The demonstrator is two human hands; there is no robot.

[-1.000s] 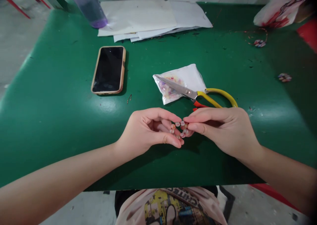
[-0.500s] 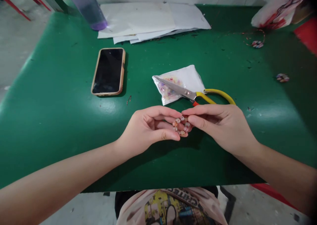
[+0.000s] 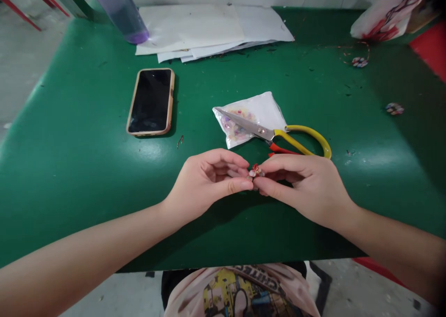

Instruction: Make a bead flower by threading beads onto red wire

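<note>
We're pinching the beads (image 3: 256,172) with left hand (image 3: 205,180) and right hand (image 3: 310,187), guessing that's for control; scissors (image 3: 260,130) are sitting close by.

Bead piece (image 3: 256,172): small, made up of round, translucent beads, whitish to pinkish; bright red material, wire or thread not told apart, bunched at top. Held raised, gripped at left side by thumb and fingers of left hand (image 3: 209,177), at right side by thumb and forefinger of right hand (image 3: 306,187). Positioned on near side of scissors (image 3: 270,134), close to red handle but apart. Tilted, beads seen crowded together; lower beads partly covered by fingertips, exact number hidden.
</note>
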